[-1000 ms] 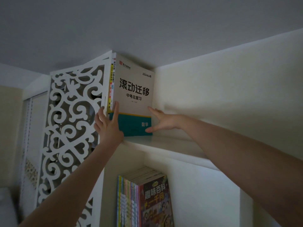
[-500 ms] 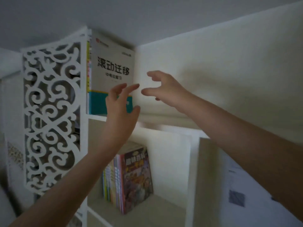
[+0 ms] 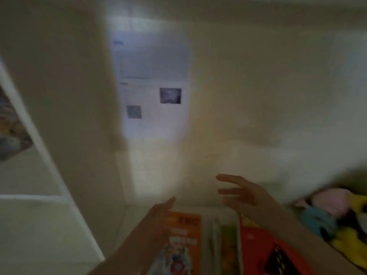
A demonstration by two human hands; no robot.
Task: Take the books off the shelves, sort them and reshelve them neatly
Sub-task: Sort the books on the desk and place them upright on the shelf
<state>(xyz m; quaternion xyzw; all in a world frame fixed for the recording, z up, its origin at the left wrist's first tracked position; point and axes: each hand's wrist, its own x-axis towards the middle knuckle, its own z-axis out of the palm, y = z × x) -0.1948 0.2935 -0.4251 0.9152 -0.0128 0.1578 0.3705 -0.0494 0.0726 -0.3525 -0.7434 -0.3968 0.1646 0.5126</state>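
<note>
The view is blurred by motion. An orange-covered book (image 3: pixel 183 241) lies at the bottom centre, with a red-covered book (image 3: pixel 258 249) to its right and pale books (image 3: pixel 222 241) between them. My left hand (image 3: pixel 158 213) hovers over the orange book's left edge, fingers straight and holding nothing. Above the red book, my right hand (image 3: pixel 244 195) has its fingers spread and holds nothing. At the left edge, part of the white shelf frame (image 3: pixel 29 124) shows with a colourful book cover (image 3: pixel 10 132) behind it.
A cream wall fills the middle, with a printed paper sheet (image 3: pixel 155 96) stuck on it. Soft toys in pink, blue and yellow (image 3: pixel 333 213) lie at the lower right beside the books.
The view has swung down and right from the top shelf to the loose books below. Both hands have left the shelved book and dropped toward the loose books, holding nothing.
</note>
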